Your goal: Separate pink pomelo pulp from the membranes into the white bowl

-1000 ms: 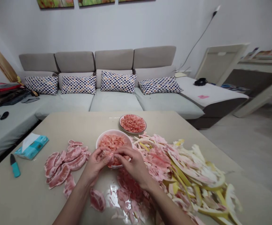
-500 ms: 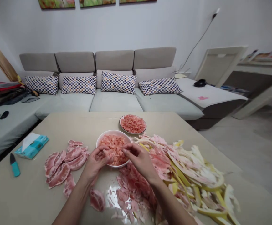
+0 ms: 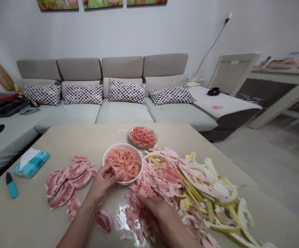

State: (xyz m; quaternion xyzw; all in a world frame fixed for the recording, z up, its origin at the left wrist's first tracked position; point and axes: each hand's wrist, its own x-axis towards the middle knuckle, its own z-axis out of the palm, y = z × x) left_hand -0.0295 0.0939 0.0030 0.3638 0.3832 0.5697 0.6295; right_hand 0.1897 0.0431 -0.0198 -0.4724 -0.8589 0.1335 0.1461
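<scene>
My left hand (image 3: 105, 182) is closed in a pinch on a pale pink piece of pomelo flesh (image 3: 118, 173), at the near rim of a white bowl (image 3: 104, 159). Loose pomelo flesh (image 3: 123, 158) fills much of the bowl. Lower and to the right, my right hand (image 3: 162, 215) is over a pile of pink pomelo membranes (image 3: 134, 210). One of its digits points to the left, while the others are hidden beneath the hand. A single unpeeled pomelo segment (image 3: 104, 220) lies by my left forearm, and several more pomelo segments (image 3: 69, 181) lie to the left.
Behind the bowl stands a dark-rimmed plate (image 3: 142, 136) of pomelo flesh. Yellow and white pomelo rind (image 3: 211, 203) spreads across the right side of the table (image 3: 30, 213). A tissue pack (image 3: 33, 164) and a teal-handled knife (image 3: 11, 186) lie at left. A sofa (image 3: 125, 112) stands beyond.
My right hand has left the bowl and moved down to the membrane pile. My left hand stays by the bowl with the flesh. The view has shifted slightly.
</scene>
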